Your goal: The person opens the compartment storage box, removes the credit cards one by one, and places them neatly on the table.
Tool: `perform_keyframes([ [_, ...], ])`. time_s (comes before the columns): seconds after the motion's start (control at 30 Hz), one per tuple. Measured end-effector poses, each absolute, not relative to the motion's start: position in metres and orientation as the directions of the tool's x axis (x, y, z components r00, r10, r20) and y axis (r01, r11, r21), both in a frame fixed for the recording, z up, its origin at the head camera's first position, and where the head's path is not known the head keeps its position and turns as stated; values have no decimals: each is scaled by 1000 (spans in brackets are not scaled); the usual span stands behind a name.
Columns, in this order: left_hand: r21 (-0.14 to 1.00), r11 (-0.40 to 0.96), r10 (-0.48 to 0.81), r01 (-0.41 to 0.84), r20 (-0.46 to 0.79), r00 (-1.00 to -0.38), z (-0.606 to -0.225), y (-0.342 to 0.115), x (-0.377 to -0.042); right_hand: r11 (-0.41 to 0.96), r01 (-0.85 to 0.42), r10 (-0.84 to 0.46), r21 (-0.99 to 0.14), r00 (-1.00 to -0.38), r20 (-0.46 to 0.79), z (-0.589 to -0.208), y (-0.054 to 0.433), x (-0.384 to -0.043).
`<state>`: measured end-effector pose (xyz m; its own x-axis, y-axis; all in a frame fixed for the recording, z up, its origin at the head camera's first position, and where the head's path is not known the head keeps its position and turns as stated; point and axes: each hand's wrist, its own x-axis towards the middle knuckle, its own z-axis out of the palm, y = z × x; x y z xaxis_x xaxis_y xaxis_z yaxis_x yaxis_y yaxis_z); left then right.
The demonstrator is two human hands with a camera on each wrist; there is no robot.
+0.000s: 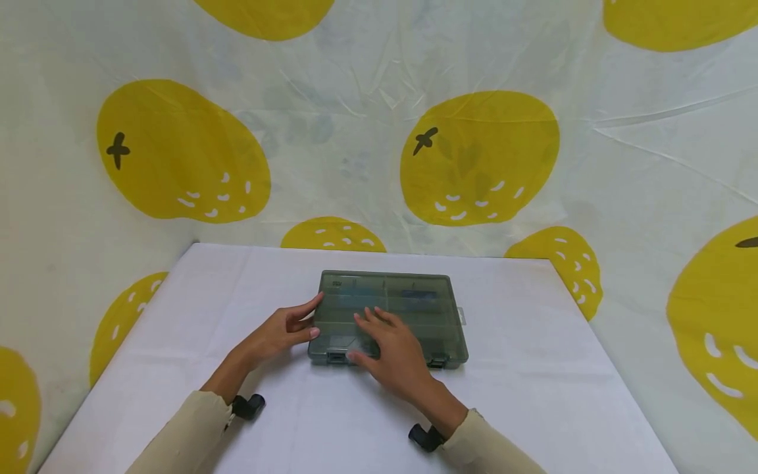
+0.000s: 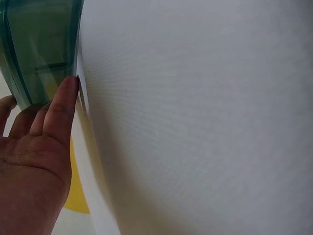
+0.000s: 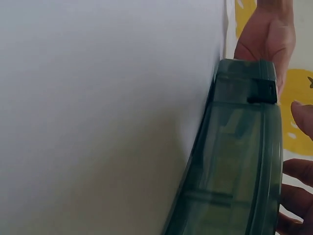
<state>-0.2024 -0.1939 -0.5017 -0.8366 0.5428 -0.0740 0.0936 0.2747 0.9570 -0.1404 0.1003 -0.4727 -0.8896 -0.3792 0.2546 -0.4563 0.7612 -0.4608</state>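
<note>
A translucent dark-green plastic compartment box (image 1: 435, 329) lies flat on the white-covered table, its lid down. Through the lid show dividers and bluish shapes too dim to name. Along the front side are two latches, a left latch (image 1: 336, 357) and a right latch (image 1: 437, 363). My left hand (image 1: 269, 337) rests its fingertips and thumb against the box's left side; the left wrist view shows its fingers stretched along that wall. Over the lid's front middle my right hand (image 1: 398, 355) spreads its fingers, the thumb near the front edge by the left latch.
The white table (image 1: 533, 368) extends around the box on all sides. A white cloth backdrop (image 1: 337, 164) with yellow fruit prints hangs behind and beside it. A small clear tab (image 1: 462, 316) sticks out from the box's right side.
</note>
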Motion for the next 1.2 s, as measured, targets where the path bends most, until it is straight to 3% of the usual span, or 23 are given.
perform_keyframes([
  [0.37, 962, 261, 550, 83, -78, -832, -502, -191, -203, 733, -505, -418, -456, -863, 284, -478, 83, -153],
  [0.77, 959, 264, 548, 101, -63, -834, -499, -193, -203, 656, -427, -444, -622, -885, 139, -472, 81, -164],
  [1.1, 957, 274, 541, 92, -74, -838, -500, -192, -202, 633, -401, -462, -662, -882, 92, -469, 80, -165],
  [1.2, 958, 272, 539, 90, -75, -839, -501, -192, -202, 666, -418, -463, -618, -881, 96, -471, 79, -165],
])
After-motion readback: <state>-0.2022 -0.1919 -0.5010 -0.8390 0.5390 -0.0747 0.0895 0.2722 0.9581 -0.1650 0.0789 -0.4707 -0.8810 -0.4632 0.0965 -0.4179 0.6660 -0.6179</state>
